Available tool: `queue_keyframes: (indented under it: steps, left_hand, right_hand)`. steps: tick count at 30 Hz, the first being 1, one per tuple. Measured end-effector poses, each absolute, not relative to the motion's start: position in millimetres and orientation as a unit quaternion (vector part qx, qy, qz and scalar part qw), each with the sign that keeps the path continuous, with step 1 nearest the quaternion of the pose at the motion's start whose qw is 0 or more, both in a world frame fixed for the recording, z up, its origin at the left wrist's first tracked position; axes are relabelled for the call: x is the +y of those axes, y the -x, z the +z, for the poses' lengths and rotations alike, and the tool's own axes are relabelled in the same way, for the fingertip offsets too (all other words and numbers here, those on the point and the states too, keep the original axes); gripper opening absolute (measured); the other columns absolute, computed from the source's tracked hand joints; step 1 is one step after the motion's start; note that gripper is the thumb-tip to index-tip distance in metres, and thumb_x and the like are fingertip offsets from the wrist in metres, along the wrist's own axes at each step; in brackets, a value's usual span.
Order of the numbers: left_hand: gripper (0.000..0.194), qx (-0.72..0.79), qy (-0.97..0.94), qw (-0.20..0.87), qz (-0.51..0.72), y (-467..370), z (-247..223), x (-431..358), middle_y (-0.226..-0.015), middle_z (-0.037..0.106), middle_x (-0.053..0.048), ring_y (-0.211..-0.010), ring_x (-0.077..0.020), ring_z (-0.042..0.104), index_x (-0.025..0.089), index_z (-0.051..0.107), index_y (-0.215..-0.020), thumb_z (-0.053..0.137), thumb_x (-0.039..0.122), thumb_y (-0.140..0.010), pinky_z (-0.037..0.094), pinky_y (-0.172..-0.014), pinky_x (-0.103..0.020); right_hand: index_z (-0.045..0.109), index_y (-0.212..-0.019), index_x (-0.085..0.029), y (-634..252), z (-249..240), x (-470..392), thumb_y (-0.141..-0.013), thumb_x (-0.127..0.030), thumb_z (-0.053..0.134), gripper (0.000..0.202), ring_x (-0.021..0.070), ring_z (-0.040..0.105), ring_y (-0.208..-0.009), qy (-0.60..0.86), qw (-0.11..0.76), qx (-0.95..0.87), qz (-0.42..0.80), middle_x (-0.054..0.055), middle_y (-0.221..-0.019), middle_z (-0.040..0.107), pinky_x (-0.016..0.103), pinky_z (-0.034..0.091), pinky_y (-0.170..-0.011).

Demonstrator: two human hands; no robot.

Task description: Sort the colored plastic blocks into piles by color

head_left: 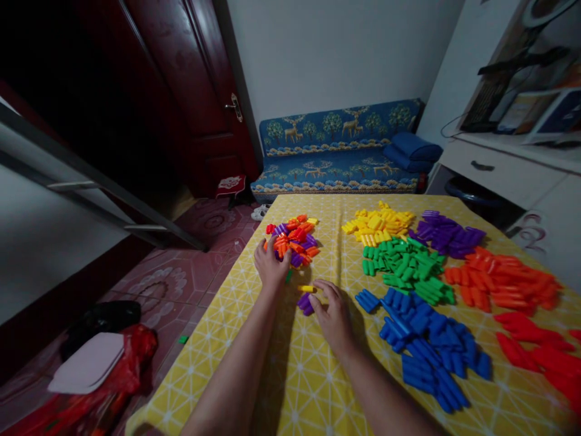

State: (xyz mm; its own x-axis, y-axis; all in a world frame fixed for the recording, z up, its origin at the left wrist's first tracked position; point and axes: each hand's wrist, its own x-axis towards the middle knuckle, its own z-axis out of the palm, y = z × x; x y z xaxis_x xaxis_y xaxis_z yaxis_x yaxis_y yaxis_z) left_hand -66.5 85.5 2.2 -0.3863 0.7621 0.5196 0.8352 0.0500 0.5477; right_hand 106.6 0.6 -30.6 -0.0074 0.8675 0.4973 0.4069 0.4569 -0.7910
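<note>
Purple pcs [305, 303] btwn hands [334, 316]

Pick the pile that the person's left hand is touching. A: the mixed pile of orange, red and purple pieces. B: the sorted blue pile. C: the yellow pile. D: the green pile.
A: the left hand rests at the near edge of the mixed pile of orange, red and purple pieces, while the blue pile, yellow pile and green pile lie farther right on the yellow tablecloth.
</note>
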Motion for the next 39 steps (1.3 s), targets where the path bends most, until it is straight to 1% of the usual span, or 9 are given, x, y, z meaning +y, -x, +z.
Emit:
queue_keyframes:
  steps: [3,7,12,15,18,25,31,34,39]
  left_hand:
    - [0.069,-0.746,0.600,-0.001,-0.289,79,14,107,-0.148,0.043,-0.014,-0.140,-0.0381,0.035,0.030,0.054,-0.138,0.066,0.062,-0.077,0.031,-0.113,-0.055]
    - [0.073,-0.728,0.652,-0.061,-0.201,83,13,119,-0.153,0.037,-0.011,-0.138,-0.0385,0.037,0.037,0.057,-0.134,0.062,0.075,-0.072,0.037,-0.109,-0.055]
    - [0.052,-0.709,0.675,-0.018,-0.205,79,1,111,-0.148,0.043,-0.007,-0.135,-0.0339,0.040,0.033,0.070,-0.118,0.064,0.065,-0.078,0.040,-0.108,-0.048]
    - [0.040,-0.673,0.704,-0.012,-0.228,78,-1,100,-0.139,0.051,-0.005,-0.131,-0.0306,0.043,0.034,0.073,-0.112,0.066,0.056,-0.079,0.039,-0.110,-0.045]
    - [0.036,-0.636,0.731,-0.009,-0.248,77,0,86,-0.136,0.052,-0.006,-0.128,-0.0297,0.045,0.031,0.074,-0.111,0.068,0.048,-0.080,0.038,-0.112,-0.045]
    - [0.033,-0.557,0.779,-0.047,-0.284,70,5,43,-0.131,0.056,-0.009,-0.126,-0.0305,0.048,0.030,0.074,-0.112,0.069,0.042,-0.080,0.042,-0.108,-0.048]
    - [0.052,-0.504,0.814,-0.132,-0.256,69,26,19,-0.128,0.062,-0.009,-0.123,-0.0298,0.052,0.034,0.061,-0.133,0.064,0.053,-0.084,0.045,-0.106,-0.046]
    - [0.058,-0.524,0.801,-0.141,-0.253,78,34,31,-0.124,0.066,-0.009,-0.121,-0.0303,0.055,0.032,0.056,-0.138,0.062,0.056,-0.085,0.045,-0.105,-0.046]
    - [0.049,-0.627,0.715,-0.100,-0.293,100,23,89,-0.134,0.060,-0.011,-0.128,-0.0299,0.051,0.026,0.064,-0.128,0.051,0.055,-0.091,0.040,-0.110,-0.048]
  right_hand:
    - [0.064,-0.113,-0.019,-106,-31,3,-0.090,-0.030,0.056,0.027,0.0246,0.063,-0.106,0.489,0.538,-0.646,0.233,0.012,-0.115,0.068,0.042,0.055,-0.088]
    - [0.064,-0.112,-0.019,-105,-33,4,-0.090,-0.036,0.055,0.029,0.0242,0.066,-0.102,0.501,0.555,-0.618,0.243,0.012,-0.115,0.069,0.038,0.058,-0.080]
    - [0.063,-0.115,-0.019,-104,-34,4,-0.090,-0.039,0.055,0.033,0.0241,0.067,-0.098,0.500,0.567,-0.599,0.264,0.014,-0.116,0.068,0.038,0.059,-0.076]
    - [0.063,-0.116,-0.018,-104,-36,5,-0.090,-0.041,0.055,0.035,0.0241,0.067,-0.096,0.501,0.569,-0.594,0.271,0.014,-0.115,0.068,0.038,0.059,-0.075]
    - [0.062,-0.116,-0.018,-104,-39,6,-0.090,-0.041,0.055,0.036,0.0229,0.067,-0.091,0.499,0.573,-0.588,0.278,0.014,-0.115,0.068,0.038,0.059,-0.075]
    - [0.061,-0.119,-0.016,-104,-35,4,-0.091,-0.039,0.055,0.037,0.0232,0.067,-0.093,0.488,0.597,-0.558,0.307,0.016,-0.119,0.067,0.038,0.059,-0.075]
    - [0.062,-0.116,-0.017,-105,-24,0,-0.091,-0.038,0.054,0.034,0.0242,0.065,-0.102,0.483,0.601,-0.558,0.307,0.015,-0.118,0.067,0.036,0.058,-0.075]
    - [0.062,-0.116,-0.017,-106,-24,-1,-0.092,-0.038,0.053,0.033,0.0237,0.065,-0.103,0.487,0.598,-0.554,0.313,0.015,-0.119,0.067,0.036,0.057,-0.075]
    - [0.062,-0.115,-0.018,-107,-26,0,-0.092,-0.037,0.053,0.031,0.0248,0.063,-0.108,0.485,0.593,-0.553,0.328,0.015,-0.121,0.066,0.037,0.057,-0.078]
